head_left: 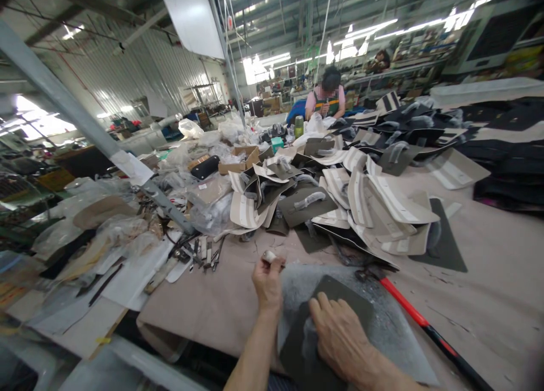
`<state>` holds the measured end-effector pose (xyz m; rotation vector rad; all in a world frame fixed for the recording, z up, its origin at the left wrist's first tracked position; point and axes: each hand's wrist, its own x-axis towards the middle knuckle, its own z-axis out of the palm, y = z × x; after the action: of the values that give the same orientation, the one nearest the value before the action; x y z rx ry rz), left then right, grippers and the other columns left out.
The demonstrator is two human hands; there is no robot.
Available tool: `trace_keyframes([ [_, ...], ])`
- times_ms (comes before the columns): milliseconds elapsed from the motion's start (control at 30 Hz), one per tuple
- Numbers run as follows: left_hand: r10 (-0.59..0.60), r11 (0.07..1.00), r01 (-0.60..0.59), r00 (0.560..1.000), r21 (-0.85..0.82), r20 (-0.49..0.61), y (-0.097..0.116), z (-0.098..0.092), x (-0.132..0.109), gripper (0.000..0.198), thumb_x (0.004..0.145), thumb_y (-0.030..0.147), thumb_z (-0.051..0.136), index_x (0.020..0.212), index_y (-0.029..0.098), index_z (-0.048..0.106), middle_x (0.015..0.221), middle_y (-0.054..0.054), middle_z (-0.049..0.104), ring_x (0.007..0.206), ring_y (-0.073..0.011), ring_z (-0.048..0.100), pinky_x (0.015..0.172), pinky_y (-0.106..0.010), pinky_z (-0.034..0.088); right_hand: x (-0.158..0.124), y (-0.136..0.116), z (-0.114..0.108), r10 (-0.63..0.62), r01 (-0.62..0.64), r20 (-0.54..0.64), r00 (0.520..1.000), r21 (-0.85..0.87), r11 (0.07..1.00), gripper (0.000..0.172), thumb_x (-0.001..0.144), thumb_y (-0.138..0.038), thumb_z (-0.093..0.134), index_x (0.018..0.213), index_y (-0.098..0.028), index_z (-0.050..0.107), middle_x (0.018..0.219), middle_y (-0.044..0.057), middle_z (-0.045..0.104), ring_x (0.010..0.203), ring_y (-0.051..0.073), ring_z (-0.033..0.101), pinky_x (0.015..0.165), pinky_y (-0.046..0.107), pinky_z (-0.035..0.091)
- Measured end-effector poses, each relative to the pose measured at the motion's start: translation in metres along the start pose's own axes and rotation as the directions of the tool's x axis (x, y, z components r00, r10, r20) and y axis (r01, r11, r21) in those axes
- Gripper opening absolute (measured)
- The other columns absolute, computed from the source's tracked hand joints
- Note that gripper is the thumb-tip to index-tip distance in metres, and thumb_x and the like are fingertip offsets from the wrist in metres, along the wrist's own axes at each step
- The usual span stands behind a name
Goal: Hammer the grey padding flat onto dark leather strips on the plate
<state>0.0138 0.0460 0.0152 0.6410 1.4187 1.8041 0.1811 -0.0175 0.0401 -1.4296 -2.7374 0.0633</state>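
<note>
My left hand (267, 289) is raised over the table, its fingers closed round a small whitish cylinder (269, 256) with a shiny end. Just to the right, my right hand (342, 331) rests on a dark grey-green panel (346, 294), its fingers bent down and closed against it; the fingertips are partly hidden. Cloudy plastic wrap (309, 340) covers a strip on the panel beside that hand. Under the panel lies a pale, scuffed slab (397, 323). A tool with red and black handles (403, 300) lies along the slab's right side, its dark head near the far edge.
A heap of beige and dark panels (374, 204) covers the table beyond my hands. Small hand tools (206, 252) and plastic bags (123, 232) lie left, near a slanting metal post (97, 136). A person (327, 99) sits across the table; black pieces (510, 170) are stacked right.
</note>
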Motion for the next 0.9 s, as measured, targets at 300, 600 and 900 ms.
trace_keyframes([
  [300,0.126,0.982,-0.159,0.954,0.104,0.272,0.046,-0.004,-0.017,0.025,0.081,0.033,0.076,0.096,0.015,0.067,0.088,-0.006,0.074,0.082,-0.0190,0.071,0.079,-0.028,0.057,0.013,0.012,-0.034,0.311,-0.321,0.083,0.947,0.263,0.910,0.032,0.098,-0.019,0.045,0.130,-0.013,0.048,0.102,0.013,0.073,0.086,0.027,0.074,0.065,0.031,0.045],
  [600,-0.022,0.966,-0.063,0.946,0.252,0.323,-0.013,0.006,-0.017,0.011,0.081,0.025,0.067,0.086,0.016,0.064,0.078,-0.002,0.070,0.073,-0.0174,0.065,0.066,-0.024,0.051,0.015,0.000,-0.040,0.412,-0.408,0.096,0.906,0.454,0.792,0.042,0.099,-0.038,0.048,0.135,-0.018,0.052,0.096,0.013,0.076,0.091,0.034,0.073,0.078,0.043,0.054],
  [900,0.022,0.979,-0.098,0.923,0.178,0.385,0.004,0.021,-0.006,0.017,0.082,0.027,0.071,0.093,0.015,0.067,0.086,-0.005,0.072,0.081,-0.0184,0.068,0.078,-0.028,0.054,-0.033,-0.006,0.029,0.423,-0.356,0.062,0.904,0.658,0.664,0.054,0.102,-0.037,0.028,0.151,-0.015,0.036,0.107,0.013,0.075,0.090,0.027,0.075,0.073,0.038,0.059],
])
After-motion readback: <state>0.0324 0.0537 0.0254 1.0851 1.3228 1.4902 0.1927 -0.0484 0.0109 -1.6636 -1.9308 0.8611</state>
